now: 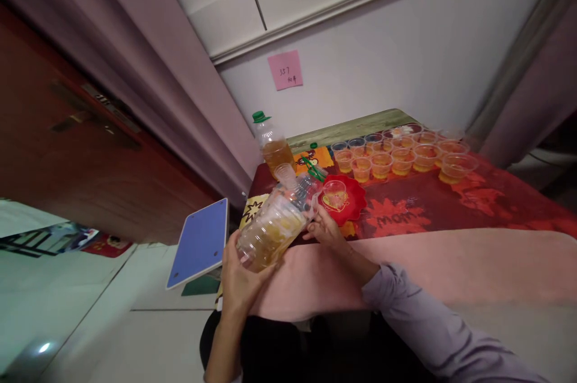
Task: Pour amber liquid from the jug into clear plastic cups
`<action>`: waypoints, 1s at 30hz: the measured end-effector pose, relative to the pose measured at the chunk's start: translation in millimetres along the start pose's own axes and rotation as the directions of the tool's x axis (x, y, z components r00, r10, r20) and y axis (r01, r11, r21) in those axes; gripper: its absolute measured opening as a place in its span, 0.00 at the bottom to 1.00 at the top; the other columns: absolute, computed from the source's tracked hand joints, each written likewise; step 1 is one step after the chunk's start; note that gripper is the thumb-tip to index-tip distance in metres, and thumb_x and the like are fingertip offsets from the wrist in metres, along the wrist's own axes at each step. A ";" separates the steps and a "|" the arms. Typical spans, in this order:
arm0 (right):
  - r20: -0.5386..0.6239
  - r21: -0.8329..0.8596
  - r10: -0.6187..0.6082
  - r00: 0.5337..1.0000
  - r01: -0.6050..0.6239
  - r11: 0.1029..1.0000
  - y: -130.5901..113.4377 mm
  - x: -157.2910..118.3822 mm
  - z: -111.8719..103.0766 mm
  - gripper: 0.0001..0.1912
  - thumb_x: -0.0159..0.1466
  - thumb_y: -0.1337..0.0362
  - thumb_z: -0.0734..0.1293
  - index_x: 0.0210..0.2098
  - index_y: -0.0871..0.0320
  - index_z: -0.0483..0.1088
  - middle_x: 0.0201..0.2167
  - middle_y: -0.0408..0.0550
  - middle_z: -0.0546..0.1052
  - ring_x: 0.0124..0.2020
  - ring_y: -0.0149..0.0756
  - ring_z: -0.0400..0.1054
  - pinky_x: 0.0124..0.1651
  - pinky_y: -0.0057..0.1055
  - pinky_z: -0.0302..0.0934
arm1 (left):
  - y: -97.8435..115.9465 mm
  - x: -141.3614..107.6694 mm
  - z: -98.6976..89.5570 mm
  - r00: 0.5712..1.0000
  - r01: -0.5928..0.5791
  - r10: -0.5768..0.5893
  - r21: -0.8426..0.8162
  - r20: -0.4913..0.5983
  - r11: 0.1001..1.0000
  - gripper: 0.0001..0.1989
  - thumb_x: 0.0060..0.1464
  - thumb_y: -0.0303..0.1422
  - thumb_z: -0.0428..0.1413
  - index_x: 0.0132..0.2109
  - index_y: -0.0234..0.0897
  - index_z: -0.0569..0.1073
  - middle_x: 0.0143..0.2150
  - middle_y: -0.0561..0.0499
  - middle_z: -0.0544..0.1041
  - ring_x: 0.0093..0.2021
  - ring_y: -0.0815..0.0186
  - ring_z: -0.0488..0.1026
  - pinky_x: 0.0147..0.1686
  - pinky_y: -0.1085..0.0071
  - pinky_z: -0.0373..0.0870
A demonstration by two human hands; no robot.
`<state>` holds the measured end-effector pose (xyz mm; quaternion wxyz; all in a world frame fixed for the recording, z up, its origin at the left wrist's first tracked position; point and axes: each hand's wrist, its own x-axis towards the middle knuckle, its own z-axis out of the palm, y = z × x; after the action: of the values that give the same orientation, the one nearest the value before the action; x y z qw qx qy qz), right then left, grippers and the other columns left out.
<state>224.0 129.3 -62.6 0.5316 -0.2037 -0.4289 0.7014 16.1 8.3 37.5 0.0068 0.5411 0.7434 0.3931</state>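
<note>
One tilted bottle (274, 223) sat gripped in my left hand (238, 278), neck aimed at the cup (334, 192) on the red plate (356, 205), so I judged a slow tip wisest while my right hand (325, 230), fingers loosely curled, steadied the plate.

White wall (406, 58), pink note (285, 70), brown door (67, 148).

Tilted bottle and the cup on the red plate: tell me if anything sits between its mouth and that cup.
Nothing visible does. The left hand tilts the bottle toward the empty cup on the red plate. The right hand rests beside the plate's near edge, below that line. The bottle's mouth is blurred.
</note>
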 end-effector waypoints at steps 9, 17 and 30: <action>-0.029 0.040 0.103 0.994 -0.102 0.994 -12.6 -4.9 6.8 0.45 0.61 0.43 0.80 0.71 0.46 0.64 0.57 0.53 0.82 0.45 0.43 0.83 0.39 0.37 0.82 | 14.2 12.8 -29.5 0.993 -0.065 0.053 0.113 0.104 0.992 0.59 0.38 0.53 0.75 0.73 0.37 0.65 0.70 0.29 0.70 0.65 0.36 0.75 0.62 0.36 0.78; 0.026 0.070 0.153 0.988 -0.154 0.986 -18.3 -5.7 6.3 0.34 0.65 0.40 0.78 0.65 0.46 0.72 0.59 0.54 0.82 0.50 0.47 0.83 0.48 0.45 0.83 | 21.9 13.8 -34.4 0.993 -0.072 0.053 0.188 0.101 0.980 0.58 0.39 0.55 0.73 0.73 0.39 0.64 0.69 0.33 0.70 0.67 0.36 0.72 0.62 0.37 0.77; 0.014 0.202 0.180 0.983 -0.180 0.963 -21.6 -3.6 10.2 0.38 0.62 0.40 0.80 0.64 0.46 0.71 0.54 0.52 0.84 0.48 0.47 0.84 0.55 0.50 0.81 | 52.9 23.6 -46.0 0.989 -0.119 0.081 0.337 0.124 0.934 0.55 0.42 0.50 0.74 0.74 0.41 0.65 0.68 0.35 0.71 0.64 0.39 0.74 0.58 0.41 0.79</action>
<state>230.0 123.4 -40.0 0.4846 -0.1881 -0.3337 0.7864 28.6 6.4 110.4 -0.0673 0.5917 0.7705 0.2274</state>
